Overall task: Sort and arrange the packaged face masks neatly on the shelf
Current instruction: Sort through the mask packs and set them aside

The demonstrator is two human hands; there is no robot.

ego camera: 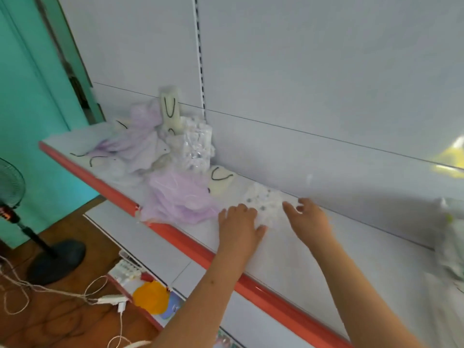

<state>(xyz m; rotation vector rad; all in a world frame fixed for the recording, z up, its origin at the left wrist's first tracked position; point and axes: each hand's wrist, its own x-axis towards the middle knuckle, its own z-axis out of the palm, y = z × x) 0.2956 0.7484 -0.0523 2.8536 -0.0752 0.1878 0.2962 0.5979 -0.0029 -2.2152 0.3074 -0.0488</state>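
A white shelf (296, 257) with an orange-red front edge carries loose packaged face masks. A white patterned mask pack (266, 204) lies flat between my hands. My left hand (238, 226) rests on its left edge, fingers spread flat. My right hand (307, 217) touches its right edge with relaxed, slightly bent fingers. A lilac mask pack (180, 199) lies just left of my left hand, with a cream pack with black loops (221, 182) behind it. Further left is a jumble of lilac packs (140, 144), a clear crinkled pack (197, 146) and an upright cream pack (170, 109).
More packs in clear wrap (452, 234) sit at the shelf's right end. A lower shelf (155, 249) holds an orange-yellow item (150, 297) and small goods. On the wooden floor at left stand a black fan (10, 197) and tangled cords (50, 292).
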